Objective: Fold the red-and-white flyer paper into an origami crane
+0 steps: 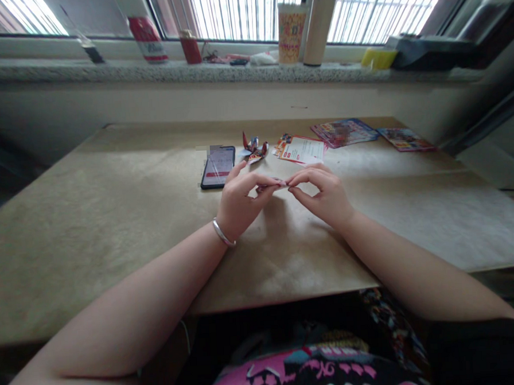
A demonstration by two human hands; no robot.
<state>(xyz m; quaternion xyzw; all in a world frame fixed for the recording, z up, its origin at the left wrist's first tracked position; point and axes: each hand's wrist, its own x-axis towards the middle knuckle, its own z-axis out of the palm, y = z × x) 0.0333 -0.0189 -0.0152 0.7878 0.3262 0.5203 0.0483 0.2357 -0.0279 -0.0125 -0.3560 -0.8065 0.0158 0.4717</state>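
Note:
Over the middle of the table, my left hand (243, 202) and my right hand (323, 193) meet fingertip to fingertip. Between them is a small, narrow strip of folded paper (278, 183), pinkish and patterned, largely covered by the fingers. Each hand pinches it between thumb and forefinger. A silver bangle (222, 233) circles my left wrist. Just beyond my left hand lies a phone (217, 166) with its screen lit. Folded pieces of printed paper (255, 149) with pointed tips stand beside the phone.
Printed cards (302, 149) lie past my right hand. A colourful stack (344, 133) and another printed pile (404, 139) are at the table's (90, 224) back right. On the windowsill (233, 72) stand a red can (147, 40), a patterned cup (292, 34) and a yellow object (379, 58).

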